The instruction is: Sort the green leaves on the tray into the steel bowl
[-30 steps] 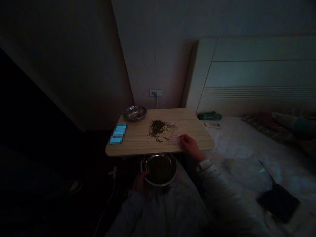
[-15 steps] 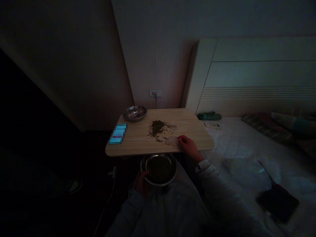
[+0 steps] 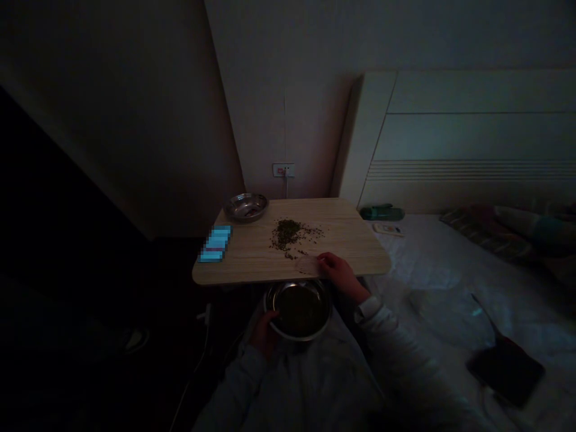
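My left hand [image 3: 264, 333] grips the left rim of a steel bowl [image 3: 324, 327], which sits over my lap just below the table's front edge. Dark green contents, hard to make out in the dimness, fill its bottom. Above the tabletop's near edge, my right hand [image 3: 338, 273] is closed on a thin, clear plastic piece [image 3: 308, 264], its exact kind unclear. This piece lies low at the wood, just in front of a scattered pile of small green beans [image 3: 287, 233]. A few beans lie close to its far edge.
The small wooden table [image 3: 351, 231] also bears another steel bowl [image 3: 246, 207] at back left and a lit phone [image 3: 215, 244]. To the right, a bed [image 3: 432, 264] holds a green bottle [image 3: 382, 212], a pale remote [image 3: 387, 230] and a dark flat object [image 3: 506, 369].
My right hand has drawn the clear plastic piece slightly left and nearer the table's front edge. The bowl in my left hand has shifted a little to the right.
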Available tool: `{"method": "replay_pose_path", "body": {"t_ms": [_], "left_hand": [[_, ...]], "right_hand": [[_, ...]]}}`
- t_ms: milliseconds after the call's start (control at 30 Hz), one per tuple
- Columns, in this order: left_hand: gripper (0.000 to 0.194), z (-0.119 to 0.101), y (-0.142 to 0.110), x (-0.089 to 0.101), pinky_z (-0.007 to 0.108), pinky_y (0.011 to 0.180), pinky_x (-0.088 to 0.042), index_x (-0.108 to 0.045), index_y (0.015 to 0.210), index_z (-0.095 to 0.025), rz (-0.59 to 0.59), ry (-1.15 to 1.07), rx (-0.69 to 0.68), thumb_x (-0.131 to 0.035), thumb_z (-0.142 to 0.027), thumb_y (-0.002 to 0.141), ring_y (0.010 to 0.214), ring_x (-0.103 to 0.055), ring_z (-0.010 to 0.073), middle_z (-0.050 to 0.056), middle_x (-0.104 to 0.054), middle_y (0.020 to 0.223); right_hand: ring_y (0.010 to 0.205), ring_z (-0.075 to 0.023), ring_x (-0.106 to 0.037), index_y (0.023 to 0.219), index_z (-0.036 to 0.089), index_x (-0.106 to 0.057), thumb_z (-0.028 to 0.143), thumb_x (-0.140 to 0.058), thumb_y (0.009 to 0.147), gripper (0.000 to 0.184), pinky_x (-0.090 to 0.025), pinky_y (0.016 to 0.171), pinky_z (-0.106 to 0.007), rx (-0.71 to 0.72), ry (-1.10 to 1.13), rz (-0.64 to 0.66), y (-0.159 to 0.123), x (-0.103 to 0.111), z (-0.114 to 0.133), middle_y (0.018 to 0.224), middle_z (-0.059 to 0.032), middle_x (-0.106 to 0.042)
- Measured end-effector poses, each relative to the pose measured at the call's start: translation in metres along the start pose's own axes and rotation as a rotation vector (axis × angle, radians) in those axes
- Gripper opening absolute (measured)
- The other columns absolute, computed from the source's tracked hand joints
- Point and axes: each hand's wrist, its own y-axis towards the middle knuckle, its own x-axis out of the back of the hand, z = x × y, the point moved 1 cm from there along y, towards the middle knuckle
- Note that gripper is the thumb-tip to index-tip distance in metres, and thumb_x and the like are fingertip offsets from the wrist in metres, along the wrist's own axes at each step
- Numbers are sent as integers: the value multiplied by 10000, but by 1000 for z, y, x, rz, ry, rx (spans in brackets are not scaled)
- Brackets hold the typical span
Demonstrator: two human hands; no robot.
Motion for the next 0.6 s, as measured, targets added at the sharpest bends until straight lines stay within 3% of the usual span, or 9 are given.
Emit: {"method": "replay_pose_path", "body": {"t_ms": [167, 400, 600], "left_hand": [[162, 1, -1, -3, 375, 747, -553, -687, 769, -159, -3, 55, 3, -545, -89, 735, 730, -702, 248, 51, -710, 615], [183, 0, 0, 2, 374, 714, -554, -693, 845, -158, -2, 53, 21, -567, -103, 724, 694, -700, 236, 58, -730, 669], [129, -1, -4, -2, 344, 706, -550, -672, 743, -145, 9, 32, 34, -553, -95, 752, 666, -695, 215, 69, -724, 644]], "right_hand": [[745, -179, -615, 912, 185, -669, 293, -484, 827, 230, -459, 697, -291, 46, 31, 29, -7, -5, 3, 816, -52, -702], [701, -163, -588, 886, 172, -667, 309, -508, 812, 222, -455, 684, -280, 95, 104, 138, -13, -8, 6, 723, -27, -673], [676, -160, -570, 892, 169, -654, 328, -495, 784, 250, -441, 630, -269, -1, 210, 26, 0, -11, 6, 720, -20, -651]]}}
